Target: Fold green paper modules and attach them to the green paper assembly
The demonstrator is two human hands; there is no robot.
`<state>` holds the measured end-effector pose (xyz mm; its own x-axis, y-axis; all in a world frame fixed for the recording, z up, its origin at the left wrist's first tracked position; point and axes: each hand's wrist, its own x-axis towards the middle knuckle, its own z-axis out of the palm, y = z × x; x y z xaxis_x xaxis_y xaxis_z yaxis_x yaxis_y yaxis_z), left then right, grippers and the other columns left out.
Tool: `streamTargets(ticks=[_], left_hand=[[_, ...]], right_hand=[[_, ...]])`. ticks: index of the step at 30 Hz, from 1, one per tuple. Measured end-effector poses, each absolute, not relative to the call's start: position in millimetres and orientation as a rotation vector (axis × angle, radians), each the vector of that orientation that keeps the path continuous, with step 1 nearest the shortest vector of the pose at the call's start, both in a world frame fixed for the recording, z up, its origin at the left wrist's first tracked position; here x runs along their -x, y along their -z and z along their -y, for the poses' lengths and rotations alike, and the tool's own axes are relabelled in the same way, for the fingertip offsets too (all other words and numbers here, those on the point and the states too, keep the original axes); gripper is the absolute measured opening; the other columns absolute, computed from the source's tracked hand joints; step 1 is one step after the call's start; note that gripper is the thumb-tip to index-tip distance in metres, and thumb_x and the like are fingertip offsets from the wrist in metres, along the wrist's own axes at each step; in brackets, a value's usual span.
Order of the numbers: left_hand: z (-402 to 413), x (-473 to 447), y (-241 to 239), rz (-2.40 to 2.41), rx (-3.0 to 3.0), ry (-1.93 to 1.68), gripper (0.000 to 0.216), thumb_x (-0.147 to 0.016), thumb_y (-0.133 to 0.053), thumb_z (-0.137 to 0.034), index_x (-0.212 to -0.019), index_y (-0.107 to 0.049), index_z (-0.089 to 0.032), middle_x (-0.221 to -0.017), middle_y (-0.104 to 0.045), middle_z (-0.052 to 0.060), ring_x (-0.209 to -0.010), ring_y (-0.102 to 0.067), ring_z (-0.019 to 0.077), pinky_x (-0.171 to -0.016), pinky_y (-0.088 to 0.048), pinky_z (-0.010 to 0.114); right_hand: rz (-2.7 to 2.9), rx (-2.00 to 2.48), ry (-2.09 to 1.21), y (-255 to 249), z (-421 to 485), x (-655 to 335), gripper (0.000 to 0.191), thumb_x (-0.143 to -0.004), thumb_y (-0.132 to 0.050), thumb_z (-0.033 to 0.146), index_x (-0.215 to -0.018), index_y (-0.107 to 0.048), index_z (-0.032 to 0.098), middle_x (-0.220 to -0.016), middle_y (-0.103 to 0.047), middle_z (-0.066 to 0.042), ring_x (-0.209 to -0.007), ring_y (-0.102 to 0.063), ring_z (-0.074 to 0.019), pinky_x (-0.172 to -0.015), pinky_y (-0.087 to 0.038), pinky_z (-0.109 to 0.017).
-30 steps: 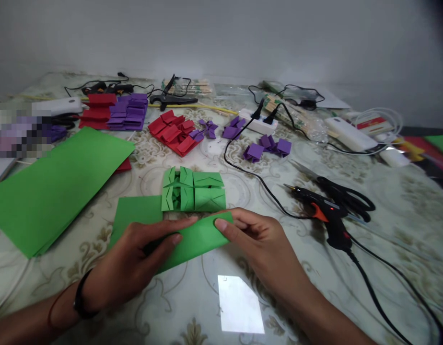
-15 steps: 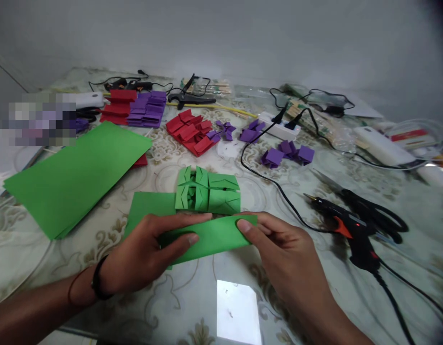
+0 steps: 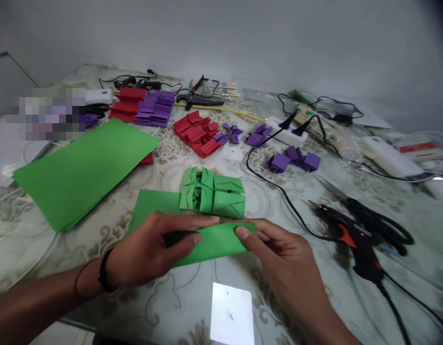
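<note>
A folded green paper strip (image 3: pixel 217 242) lies on the patterned table (image 3: pixel 135 306) just in front of me. My left hand (image 3: pixel 153 249) pinches its left part between thumb and forefinger. My right hand (image 3: pixel 279 261) grips its right end with thumb on top. Directly behind the strip sits a cluster of folded green paper pieces (image 3: pixel 212 191), and a flat green sheet (image 3: pixel 153 203) lies partly under my left hand.
A stack of large green sheets (image 3: pixel 81 170) lies at left. Folded red pieces (image 3: pixel 198 132) and purple pieces (image 3: pixel 293 160) sit farther back. A black glue gun (image 3: pixel 354 239) with its cord and black scissors (image 3: pixel 372 218) rest at right. A power strip (image 3: pixel 286 134) lies behind.
Both hands stay on the green strip, pressing it flatter. My view has shifted left, so everything on the table appears slightly further right.
</note>
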<state>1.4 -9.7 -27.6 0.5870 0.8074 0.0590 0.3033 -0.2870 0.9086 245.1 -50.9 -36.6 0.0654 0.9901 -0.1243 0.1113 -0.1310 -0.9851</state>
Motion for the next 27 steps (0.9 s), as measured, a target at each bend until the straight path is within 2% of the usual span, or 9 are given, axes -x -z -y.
streamTargets(ticks=[4,8,11,14,17,20,22,24,27], left_hand=[[9.2,-2.8,28.2,-0.852,-1.975,-0.623,0.047,-0.104,-0.065,-0.018,-0.150,-0.069,-0.028,-0.144,-0.075,0.000,-0.128,-0.077,0.0224,-0.111,-0.061,0.032],[8.4,-3.1,29.6,-0.731,-2.055,-0.576,0.045,-0.107,-0.058,-0.013,-0.148,-0.070,-0.028,-0.136,-0.080,0.003,-0.107,-0.085,0.0168,-0.100,-0.065,0.026],[7.9,-2.3,31.7,-0.708,-2.064,-0.583,0.044,-0.107,-0.058,-0.012,-0.145,-0.073,-0.029,-0.136,-0.081,0.002,-0.111,-0.084,0.0155,-0.101,-0.063,0.023],[7.9,-1.2,33.3,-0.737,-2.072,-0.549,0.044,-0.108,-0.058,-0.013,-0.145,-0.072,-0.031,-0.133,-0.082,0.002,-0.112,-0.084,0.0163,-0.098,-0.064,0.023],[7.8,-0.7,34.5,-0.761,-2.088,-0.535,0.043,-0.108,-0.060,-0.015,-0.145,-0.073,-0.032,-0.126,-0.085,0.002,-0.101,-0.086,0.0170,-0.088,-0.066,0.022],[7.6,-1.0,35.9,-0.774,-2.111,-0.550,0.041,-0.106,-0.061,-0.016,-0.141,-0.076,-0.033,-0.113,-0.089,0.000,-0.079,-0.084,0.0149,-0.076,-0.065,0.020],[7.3,-1.5,36.9,-0.795,-2.110,-0.546,0.041,-0.105,-0.062,-0.016,-0.138,-0.078,-0.032,-0.109,-0.090,-0.001,-0.073,-0.082,0.0144,-0.071,-0.064,0.019],[6.8,-2.0,37.2,-0.822,-2.091,-0.533,0.040,-0.104,-0.062,-0.016,-0.137,-0.079,-0.032,-0.112,-0.089,0.000,-0.079,-0.083,0.0157,-0.074,-0.065,0.020],[5.9,-2.6,35.8,-0.843,-2.047,-0.497,0.038,-0.105,-0.062,-0.018,-0.135,-0.080,-0.034,-0.120,-0.087,0.000,-0.094,-0.086,0.0187,-0.089,-0.067,0.026]], right_hand=[[1.211,1.385,-1.279,37.2,50.5,-241.1,0.015,-0.091,-0.081,0.039,-0.091,-0.088,0.025,-0.081,-0.086,-0.003,-0.073,-0.077,-0.0188,-0.066,-0.060,-0.024],[1.213,1.392,-1.285,38.0,50.2,-242.0,0.017,-0.091,-0.081,0.040,-0.089,-0.088,0.025,-0.078,-0.084,-0.002,-0.069,-0.073,-0.0170,-0.063,-0.056,-0.024],[1.193,1.374,-1.328,37.2,50.2,-243.6,0.017,-0.090,-0.082,0.041,-0.088,-0.086,0.024,-0.079,-0.083,-0.003,-0.069,-0.070,-0.0162,-0.062,-0.053,-0.024],[1.107,1.344,-1.421,36.0,50.2,-244.2,0.020,-0.090,-0.083,0.043,-0.096,-0.083,0.024,-0.077,-0.080,-0.002,-0.068,-0.067,-0.0158,-0.062,-0.049,-0.024],[1.059,1.318,-1.502,35.9,48.6,-244.8,0.025,-0.090,-0.083,0.045,-0.102,-0.080,0.023,-0.073,-0.074,0.000,-0.064,-0.062,-0.0144,-0.059,-0.043,-0.025],[1.103,1.320,-1.501,36.8,45.1,-246.4,0.025,-0.088,-0.083,0.043,-0.098,-0.078,0.021,-0.071,-0.070,0.001,-0.062,-0.056,-0.0133,-0.058,-0.038,-0.025],[1.130,1.335,-1.461,37.1,43.0,-247.6,0.023,-0.087,-0.083,0.041,-0.095,-0.077,0.020,-0.070,-0.068,0.002,-0.063,-0.054,-0.0132,-0.058,-0.037,-0.026],[1.144,1.351,-1.428,36.6,41.8,-248.5,0.023,-0.087,-0.081,0.041,-0.094,-0.077,0.020,-0.070,-0.067,0.002,-0.063,-0.054,-0.0133,-0.059,-0.037,-0.026],[1.159,1.381,-1.404,35.3,41.8,-249.1,0.022,-0.088,-0.080,0.040,-0.094,-0.077,0.019,-0.070,-0.067,0.002,-0.064,-0.054,-0.0138,-0.060,-0.038,-0.027]])
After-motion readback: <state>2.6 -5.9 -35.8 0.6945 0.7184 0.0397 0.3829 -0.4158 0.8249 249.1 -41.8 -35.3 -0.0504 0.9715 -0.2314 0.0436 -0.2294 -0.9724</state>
